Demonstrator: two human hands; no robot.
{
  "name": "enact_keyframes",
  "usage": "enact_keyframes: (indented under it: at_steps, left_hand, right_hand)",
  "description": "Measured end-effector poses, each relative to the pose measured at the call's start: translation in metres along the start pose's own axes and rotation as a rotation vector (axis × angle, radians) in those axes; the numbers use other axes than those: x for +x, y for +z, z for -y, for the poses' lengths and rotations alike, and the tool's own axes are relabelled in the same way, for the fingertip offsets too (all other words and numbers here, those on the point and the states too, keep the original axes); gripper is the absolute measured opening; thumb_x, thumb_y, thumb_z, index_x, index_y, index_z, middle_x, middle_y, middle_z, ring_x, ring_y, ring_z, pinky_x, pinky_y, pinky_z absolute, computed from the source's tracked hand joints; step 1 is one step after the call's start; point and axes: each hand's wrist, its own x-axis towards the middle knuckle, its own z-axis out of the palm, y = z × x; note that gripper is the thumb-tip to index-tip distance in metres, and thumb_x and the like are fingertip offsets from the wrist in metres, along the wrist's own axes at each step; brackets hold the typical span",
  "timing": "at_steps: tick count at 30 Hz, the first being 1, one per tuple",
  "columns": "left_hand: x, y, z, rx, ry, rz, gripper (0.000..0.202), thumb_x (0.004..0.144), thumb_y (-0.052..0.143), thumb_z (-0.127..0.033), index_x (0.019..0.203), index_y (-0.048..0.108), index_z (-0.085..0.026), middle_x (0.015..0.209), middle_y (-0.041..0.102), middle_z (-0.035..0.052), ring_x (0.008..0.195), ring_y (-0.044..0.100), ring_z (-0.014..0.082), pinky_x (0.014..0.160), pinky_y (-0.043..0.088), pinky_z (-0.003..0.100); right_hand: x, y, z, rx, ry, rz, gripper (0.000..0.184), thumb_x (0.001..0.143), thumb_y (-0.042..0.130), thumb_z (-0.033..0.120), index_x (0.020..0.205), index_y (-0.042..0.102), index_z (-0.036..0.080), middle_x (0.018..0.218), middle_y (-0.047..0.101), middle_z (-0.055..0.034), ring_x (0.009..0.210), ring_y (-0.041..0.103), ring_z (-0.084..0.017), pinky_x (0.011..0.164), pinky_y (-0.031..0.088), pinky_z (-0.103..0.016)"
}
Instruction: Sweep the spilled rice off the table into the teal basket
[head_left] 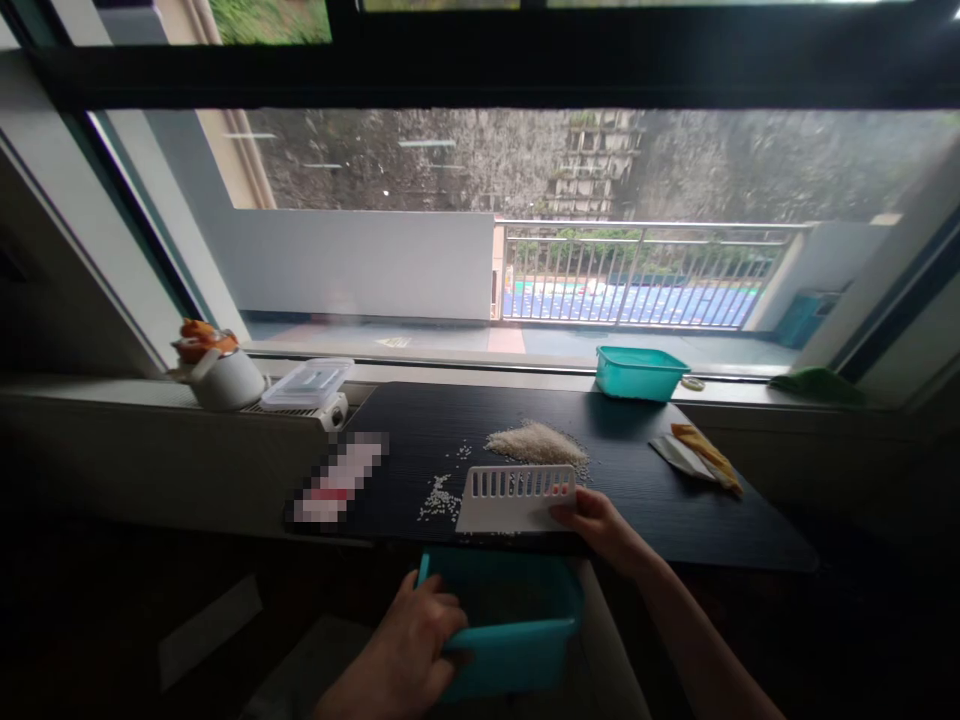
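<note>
My left hand point(409, 645) grips the left side of a teal plastic bin point(517, 640), held just below the front edge of a dark table point(675, 510). On the tabletop, my right hand point(596, 525) holds a white slotted scraper point(516, 497) by its right end, standing near the front edge. A heap of white rice point(536, 443) lies just behind the scraper. Loose grains point(441, 497) are scattered to its left.
A second teal bin point(640, 372) stands at the table's back edge by the window. A yellow and white packet point(697, 457) lies at the right. On the sill at the left sit a white pot point(221, 375) and a clear lidded box point(309, 385).
</note>
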Motion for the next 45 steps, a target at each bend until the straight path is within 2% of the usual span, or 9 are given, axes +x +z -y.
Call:
enact_keyframes:
  at_steps: [5, 10, 16, 22, 27, 33, 38, 45]
  left_hand:
    - [0.0, 0.001, 0.001, 0.022, 0.001, -0.01, 0.006, 0.075, 0.056, -0.02, 0.069, 0.059, -0.019, 0.08, 0.063, -0.0016, 0.091, 0.053, 0.0186, 0.095, 0.028, 0.037]
    - [-0.003, 0.001, 0.002, 0.019, 0.022, -0.002, 0.008, 0.073, 0.055, -0.016, 0.065, 0.058, -0.02, 0.077, 0.063, -0.0021, 0.088, 0.054, 0.0182, 0.091, 0.032, 0.035]
    - [-0.007, 0.003, 0.006, 0.022, -0.009, -0.002, 0.01, 0.072, 0.055, -0.017, 0.077, 0.063, -0.022, 0.088, 0.064, -0.001, 0.098, 0.051, 0.0213, 0.101, 0.025, 0.04]
    - [-0.007, 0.0, -0.001, 0.027, -0.021, 0.002, 0.009, 0.076, 0.054, -0.02, 0.072, 0.062, -0.02, 0.085, 0.064, 0.0009, 0.095, 0.052, 0.0215, 0.093, 0.032, 0.036]
    - [-0.011, -0.003, -0.004, 0.053, -0.012, 0.008, 0.009, 0.075, 0.055, -0.019, 0.075, 0.064, -0.02, 0.087, 0.065, 0.0009, 0.098, 0.052, 0.0222, 0.096, 0.03, 0.036]
    - [-0.009, -0.004, -0.005, 0.061, -0.004, 0.0, 0.01, 0.073, 0.055, -0.014, 0.072, 0.063, -0.02, 0.083, 0.065, -0.0005, 0.094, 0.053, 0.019, 0.092, 0.033, 0.03]
    - [-0.007, -0.001, -0.002, 0.05, -0.039, 0.006, 0.012, 0.074, 0.055, -0.016, 0.08, 0.064, -0.021, 0.092, 0.065, 0.0007, 0.102, 0.051, 0.0213, 0.094, 0.032, 0.031]
    - [-0.008, -0.003, -0.005, 0.021, -0.038, -0.001, 0.007, 0.075, 0.056, -0.019, 0.073, 0.062, -0.02, 0.087, 0.064, 0.0008, 0.097, 0.052, 0.0209, 0.092, 0.033, 0.033]
  right_hand:
    - [0.011, 0.005, 0.003, 0.002, -0.056, -0.054, 0.029, 0.073, 0.071, 0.039, 0.095, 0.07, 0.019, 0.094, 0.072, -0.0043, 0.089, 0.063, -0.024, 0.084, 0.049, -0.041]
    - [0.017, 0.012, 0.0, 0.017, -0.028, -0.005, 0.029, 0.073, 0.071, 0.038, 0.095, 0.07, 0.02, 0.095, 0.071, -0.0046, 0.089, 0.063, -0.024, 0.084, 0.049, -0.041]
    - [-0.001, 0.021, 0.005, 0.058, -0.004, 0.013, 0.028, 0.074, 0.071, 0.037, 0.095, 0.069, 0.019, 0.094, 0.07, -0.0044, 0.091, 0.062, -0.024, 0.085, 0.048, -0.041]
    - [-0.015, 0.025, 0.012, 0.084, 0.008, 0.031, 0.032, 0.073, 0.071, 0.04, 0.097, 0.068, 0.018, 0.097, 0.07, -0.0056, 0.092, 0.062, -0.025, 0.085, 0.048, -0.041]
    - [0.001, 0.021, 0.009, 0.056, -0.076, -0.072, 0.03, 0.072, 0.071, 0.041, 0.093, 0.069, 0.019, 0.091, 0.07, -0.0036, 0.087, 0.063, -0.023, 0.081, 0.049, -0.039]
    - [0.016, 0.021, 0.001, 0.06, -0.05, -0.083, 0.031, 0.069, 0.074, 0.04, 0.091, 0.069, 0.019, 0.088, 0.071, -0.0029, 0.083, 0.063, -0.022, 0.08, 0.048, -0.038]
    - [0.007, 0.021, -0.001, 0.084, -0.039, -0.024, 0.028, 0.073, 0.071, 0.037, 0.094, 0.068, 0.019, 0.092, 0.071, -0.0033, 0.087, 0.063, -0.022, 0.081, 0.048, -0.037]
    - [-0.012, 0.023, 0.01, 0.09, -0.021, 0.04, 0.029, 0.075, 0.069, 0.038, 0.097, 0.067, 0.018, 0.096, 0.069, -0.0046, 0.092, 0.061, -0.023, 0.083, 0.048, -0.037]
